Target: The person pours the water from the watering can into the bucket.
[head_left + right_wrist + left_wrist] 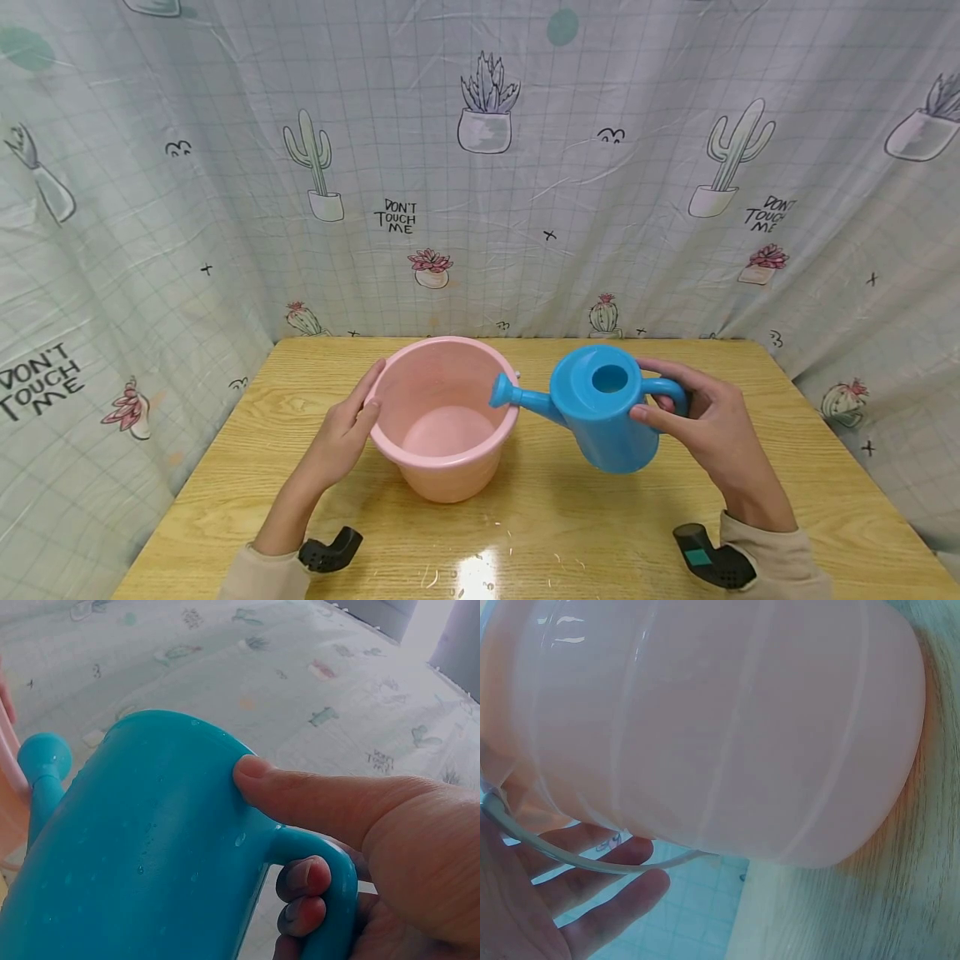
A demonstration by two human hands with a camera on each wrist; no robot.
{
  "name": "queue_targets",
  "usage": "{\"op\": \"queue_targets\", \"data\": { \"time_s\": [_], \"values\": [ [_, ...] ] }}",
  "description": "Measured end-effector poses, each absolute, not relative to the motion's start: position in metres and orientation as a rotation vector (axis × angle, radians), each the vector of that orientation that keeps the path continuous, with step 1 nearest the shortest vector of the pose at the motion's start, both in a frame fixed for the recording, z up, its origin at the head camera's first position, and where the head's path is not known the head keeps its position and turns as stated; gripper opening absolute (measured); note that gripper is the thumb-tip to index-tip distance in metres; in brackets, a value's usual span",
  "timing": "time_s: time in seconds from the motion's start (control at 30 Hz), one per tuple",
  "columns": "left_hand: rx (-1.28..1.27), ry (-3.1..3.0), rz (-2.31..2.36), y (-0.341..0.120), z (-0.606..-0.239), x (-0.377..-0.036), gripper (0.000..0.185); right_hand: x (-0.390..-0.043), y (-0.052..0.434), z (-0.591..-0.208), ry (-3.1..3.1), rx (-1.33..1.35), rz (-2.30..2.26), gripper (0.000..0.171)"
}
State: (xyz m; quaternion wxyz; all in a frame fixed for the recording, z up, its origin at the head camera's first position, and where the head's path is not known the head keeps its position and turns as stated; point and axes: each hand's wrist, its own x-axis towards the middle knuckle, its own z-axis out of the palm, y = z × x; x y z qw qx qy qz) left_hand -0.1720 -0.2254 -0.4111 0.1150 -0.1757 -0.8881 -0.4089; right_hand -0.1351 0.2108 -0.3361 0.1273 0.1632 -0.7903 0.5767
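A pink plastic bucket [450,462] stands on the table, its inside visible from above. My left hand [341,442] holds its left rim, thumb at the rim and fingers along the outer wall. In the left wrist view, the bucket's thin handle [577,861] crosses over the spread fingers [622,907]. My right hand [708,417] grips a blue watering can [611,433] by its handle [337,877], fingers curled through the loop and thumb pressed on the body. The can's spout head [504,390] reaches the bucket's right rim. Water droplets cling to the can.
The wooden table [585,542] carries wet spots near its front edge. Behind and at both sides hangs a curtain [525,192] printed with cacti. Black wrist devices [330,550] are worn on both forearms.
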Motion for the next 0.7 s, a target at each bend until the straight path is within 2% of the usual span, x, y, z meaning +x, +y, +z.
{"op": "queue_targets", "data": {
  "time_s": [0.7],
  "values": [
    [-0.521, -2.601, -1.206, -0.2251, -0.4093, -0.1716, 0.051, -0.1358, 0.2111, -0.3365, -2.31, 0.473, 1.669, 0.053]
  ]
}}
